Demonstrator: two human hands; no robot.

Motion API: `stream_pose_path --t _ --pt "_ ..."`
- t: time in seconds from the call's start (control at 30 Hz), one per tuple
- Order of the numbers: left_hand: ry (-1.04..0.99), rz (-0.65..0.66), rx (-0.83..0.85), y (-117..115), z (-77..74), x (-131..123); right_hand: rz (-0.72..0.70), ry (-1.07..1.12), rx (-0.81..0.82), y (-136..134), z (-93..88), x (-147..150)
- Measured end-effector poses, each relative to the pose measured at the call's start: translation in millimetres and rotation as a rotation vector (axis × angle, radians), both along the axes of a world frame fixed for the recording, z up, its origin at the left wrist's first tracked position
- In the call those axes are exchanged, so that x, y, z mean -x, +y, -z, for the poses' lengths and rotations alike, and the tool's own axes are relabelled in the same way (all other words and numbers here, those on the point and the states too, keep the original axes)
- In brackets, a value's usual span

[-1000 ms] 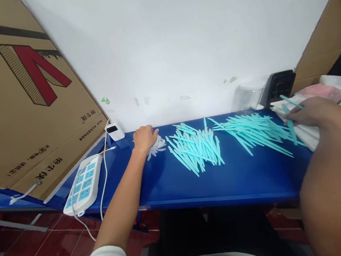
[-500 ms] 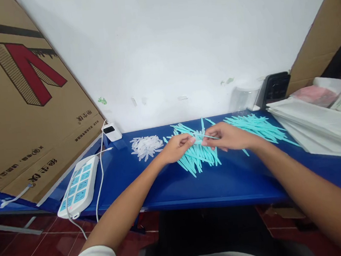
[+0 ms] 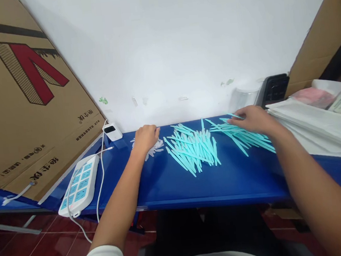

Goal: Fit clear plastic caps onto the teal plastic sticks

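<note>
My left hand (image 3: 147, 137) is over a small pile of translucent white plastic pieces (image 3: 154, 149), covering part of it. Its fingers are curled down, and what they hold is hidden. At the right, my right hand (image 3: 252, 119) reaches into a pile of slim turquoise plastic sticks (image 3: 245, 135). The thumb and fingers are closed around one turquoise stick (image 3: 235, 115) at the pile's far side. Between the hands lies another heap of turquoise sticks (image 3: 195, 149), several with pale, whitish ends.
A white power strip (image 3: 80, 185) with cables and a small white device (image 3: 112, 132) are at the left of the blue table (image 3: 212, 188). Behind the right hand stand a clear container (image 3: 244, 98) and a black object (image 3: 276, 87). White sheets (image 3: 318, 126) lie at the right.
My hands have come apart from above the middle heap. The left moved left onto the white pieces; the right moved right to the other turquoise pile.
</note>
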State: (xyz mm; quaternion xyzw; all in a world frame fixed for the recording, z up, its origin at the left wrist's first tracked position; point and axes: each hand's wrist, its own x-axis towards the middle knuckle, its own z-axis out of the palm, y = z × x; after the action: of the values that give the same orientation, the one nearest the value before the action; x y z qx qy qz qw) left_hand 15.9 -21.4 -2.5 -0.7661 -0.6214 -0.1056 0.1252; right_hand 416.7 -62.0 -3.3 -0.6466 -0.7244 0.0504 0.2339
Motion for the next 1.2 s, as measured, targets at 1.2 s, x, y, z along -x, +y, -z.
stream_pose_path --t 1.2 --pt "-0.509 0.695 0.227 -35.0 17.0 -55.5 -0.515 0.274 0.068 -24.4 -5.2 63.6"
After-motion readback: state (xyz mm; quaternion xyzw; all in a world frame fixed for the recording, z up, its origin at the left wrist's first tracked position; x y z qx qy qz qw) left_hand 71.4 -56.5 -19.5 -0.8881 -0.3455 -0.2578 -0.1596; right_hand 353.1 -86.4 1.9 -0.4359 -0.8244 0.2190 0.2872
